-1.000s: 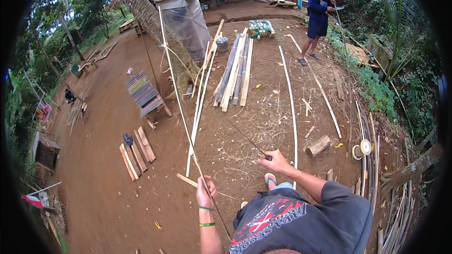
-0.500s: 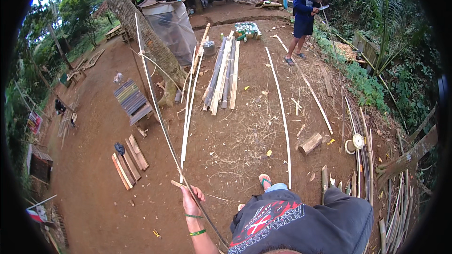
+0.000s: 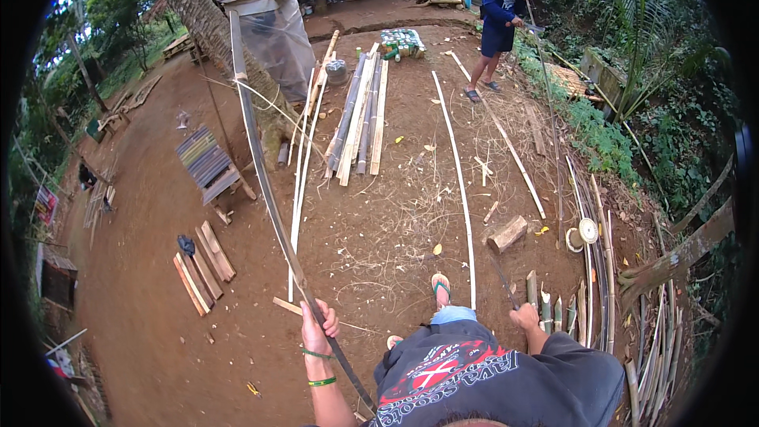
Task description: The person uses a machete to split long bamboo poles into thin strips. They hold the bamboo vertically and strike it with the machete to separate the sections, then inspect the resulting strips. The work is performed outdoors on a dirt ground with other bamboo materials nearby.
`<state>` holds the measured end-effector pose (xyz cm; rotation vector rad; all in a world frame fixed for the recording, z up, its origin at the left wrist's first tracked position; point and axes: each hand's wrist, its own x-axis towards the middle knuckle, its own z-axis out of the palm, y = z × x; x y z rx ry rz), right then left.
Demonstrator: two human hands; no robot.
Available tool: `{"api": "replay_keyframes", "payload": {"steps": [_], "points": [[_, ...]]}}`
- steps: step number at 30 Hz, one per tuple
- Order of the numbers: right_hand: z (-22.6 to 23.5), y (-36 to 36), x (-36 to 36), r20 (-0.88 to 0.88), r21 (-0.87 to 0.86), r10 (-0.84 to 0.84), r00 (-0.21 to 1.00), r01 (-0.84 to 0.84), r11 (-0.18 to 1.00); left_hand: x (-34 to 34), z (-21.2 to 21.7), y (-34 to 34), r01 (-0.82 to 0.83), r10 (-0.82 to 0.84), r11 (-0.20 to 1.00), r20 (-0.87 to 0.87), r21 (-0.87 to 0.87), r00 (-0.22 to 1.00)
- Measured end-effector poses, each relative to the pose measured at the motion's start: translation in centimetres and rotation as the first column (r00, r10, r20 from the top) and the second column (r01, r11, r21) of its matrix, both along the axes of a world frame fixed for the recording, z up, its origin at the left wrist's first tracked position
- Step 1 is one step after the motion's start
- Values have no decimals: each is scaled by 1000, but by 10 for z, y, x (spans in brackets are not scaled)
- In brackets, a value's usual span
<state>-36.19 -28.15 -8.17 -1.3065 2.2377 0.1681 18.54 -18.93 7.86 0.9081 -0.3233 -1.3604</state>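
My left hand [image 3: 319, 330] is closed around a long bamboo strip [image 3: 296, 269]. The strip runs from the lower edge, tilting up and left past the tree trunk, and shows a dark outer face with a pale edge. To the right of my body, my right hand [image 3: 524, 316] grips the handle of a long dark-bladed knife [image 3: 501, 277]. Its blade points up and left, toward a cut log [image 3: 507, 234] on the ground. Most of the handle is hidden in my fist. The knife and the strip are well apart.
Split bamboo slats [image 3: 360, 115] lie ahead, and a long pale strip [image 3: 458, 182] lies before my feet. Cut bamboo poles [image 3: 607, 269] and a spool [image 3: 587, 231] are at the right. Boards [image 3: 202, 265] lie left. Another person [image 3: 498, 20] stands far right holding a blade.
My right hand has come into view with the knife. The bamboo strip in my left hand has turned, showing more of its dark face. The whole view has shifted slightly.
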Motion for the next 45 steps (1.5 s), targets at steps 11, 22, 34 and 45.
{"api": "replay_keyframes", "payload": {"steps": [11,22,34,45], "points": [[40,-151,131,230,-407,415,880,-300,863,-31,0,-18,-131,120,991,208,38,971],[146,-160,262,392,-736,737,551,-293,611,-45,-1,-28,-206,171,974,292,95,941],[144,-111,263,351,-754,817,458,-379,537,-50,-14,-45,-158,54,962,412,222,909],[165,-106,261,395,-773,787,474,-291,563,-43,-22,-48,-156,49,964,431,216,901]]}}
